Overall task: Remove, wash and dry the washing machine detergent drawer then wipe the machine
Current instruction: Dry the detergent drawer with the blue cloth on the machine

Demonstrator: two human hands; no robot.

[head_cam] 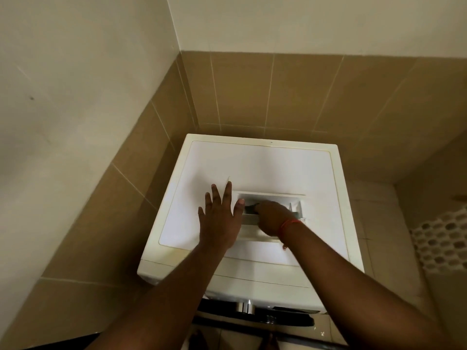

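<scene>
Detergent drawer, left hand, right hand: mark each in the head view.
detergent drawer [252, 233]: head view, bare front part near the wrists.
left hand [219, 218]: head view, back of the hand, flat on the machine top.
right hand [271, 215]: head view, back of the hand over the drawer.

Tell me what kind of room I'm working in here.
Probably a home laundry or bathroom corner: a white washing machine stands against tan wall tiles, its detergent drawer lying on top under the right hand; the left hand rests alongside.
</scene>
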